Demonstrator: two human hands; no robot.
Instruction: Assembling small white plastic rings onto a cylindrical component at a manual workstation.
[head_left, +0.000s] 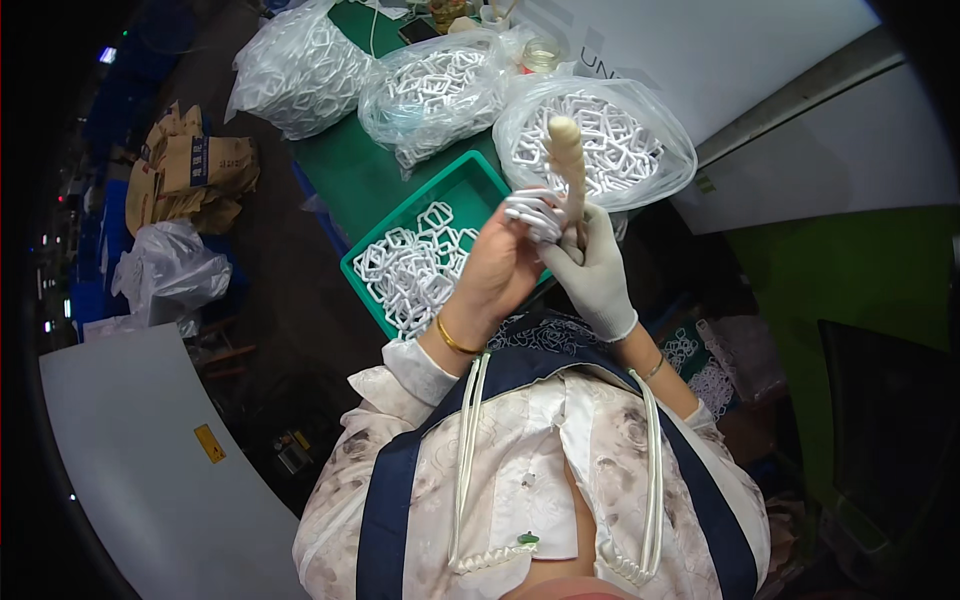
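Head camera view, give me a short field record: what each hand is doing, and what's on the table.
left hand: bare, pinching a bunch of white plastic rings
right hand: gloved, gripping an upright cream rod
green tray: holds loose white rings
table: green top, three clear bags of white rings

The left hand hides the lower ends of the stacked white rings.

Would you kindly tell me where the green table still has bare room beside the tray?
A bare strip of green table runs between the leftmost bag of white rings and the green tray. Elsewhere it is crowded: bags press together behind the tray, and both hands hover over its near corner.
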